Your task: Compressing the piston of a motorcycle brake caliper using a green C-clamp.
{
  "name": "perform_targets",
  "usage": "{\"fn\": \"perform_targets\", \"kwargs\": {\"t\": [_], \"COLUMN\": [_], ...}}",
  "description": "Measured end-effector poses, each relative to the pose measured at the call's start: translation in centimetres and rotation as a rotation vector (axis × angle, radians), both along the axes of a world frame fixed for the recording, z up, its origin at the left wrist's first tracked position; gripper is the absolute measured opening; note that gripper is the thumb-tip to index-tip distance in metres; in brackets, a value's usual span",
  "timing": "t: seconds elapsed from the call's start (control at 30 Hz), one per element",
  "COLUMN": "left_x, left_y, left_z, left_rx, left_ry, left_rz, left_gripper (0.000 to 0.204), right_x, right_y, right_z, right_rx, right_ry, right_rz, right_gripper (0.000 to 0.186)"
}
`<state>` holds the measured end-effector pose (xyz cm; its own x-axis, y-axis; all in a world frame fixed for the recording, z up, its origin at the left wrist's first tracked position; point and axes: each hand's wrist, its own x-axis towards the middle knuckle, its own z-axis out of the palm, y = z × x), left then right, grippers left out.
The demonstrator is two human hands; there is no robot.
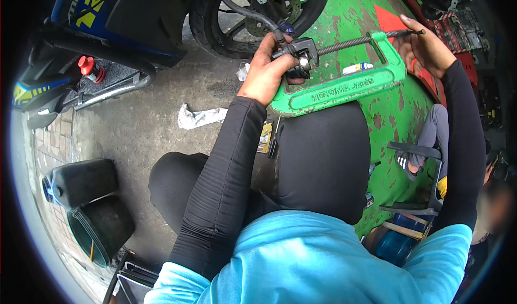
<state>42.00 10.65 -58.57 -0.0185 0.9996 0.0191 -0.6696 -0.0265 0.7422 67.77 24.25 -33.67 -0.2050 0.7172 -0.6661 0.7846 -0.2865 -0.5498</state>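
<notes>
Left hand (pixel 268 73) gripping a brake caliper (pixel 302 49) within a green C-clamp (pixel 339 92), right hand (pixel 427 48) spreading loosely by the screw's (pixel 347 45) right end

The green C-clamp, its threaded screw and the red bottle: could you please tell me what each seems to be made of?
Green C-clamp: probably painted cast metal, as the coat looks chipped at its edges.
Threaded screw: bare steel, perhaps, given its dull grey threads.
Red bottle: likely plastic, from its smooth, shiny surface.

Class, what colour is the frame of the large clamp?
The clamp's frame is green, showing best in the head view.
</notes>
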Motion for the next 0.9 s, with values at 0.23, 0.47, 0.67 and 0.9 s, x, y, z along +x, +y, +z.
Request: {"fn": "perform_targets", "kwargs": {"t": [0.23, 0.47, 0.67, 0.9], "left_x": [0.0, 0.1, 0.0, 0.0], "left_y": [-0.2, -0.1, -0.1, -0.2], "left_z": [-0.4, -0.3, 0.0, 0.1], "left_rx": [-0.009, -0.045, -0.062, -0.059], "left_ry": [-0.09, -0.159, -0.136, -0.04], "left_rz": [-0.028, -0.043, -0.048, 0.033], "left_gripper": [0.045, 0.048, 0.047, 0.047], "right_x": [0.6, 1.0, 1.4, 1.7], "right_y": [0.2, 1.6, 3.6, 3.2], "right_z": [0.1, 0.2, -2.4, -3.2], "right_rx": [0.112, 0.348, 0.834, 0.893], "right_ry": [0.146, -0.004, -0.089, -0.108], "right_rz": [0.068, 0.488, 0.782, 0.718], "right_gripper": [0.038, 0.022, 0.028, 0.032]}}
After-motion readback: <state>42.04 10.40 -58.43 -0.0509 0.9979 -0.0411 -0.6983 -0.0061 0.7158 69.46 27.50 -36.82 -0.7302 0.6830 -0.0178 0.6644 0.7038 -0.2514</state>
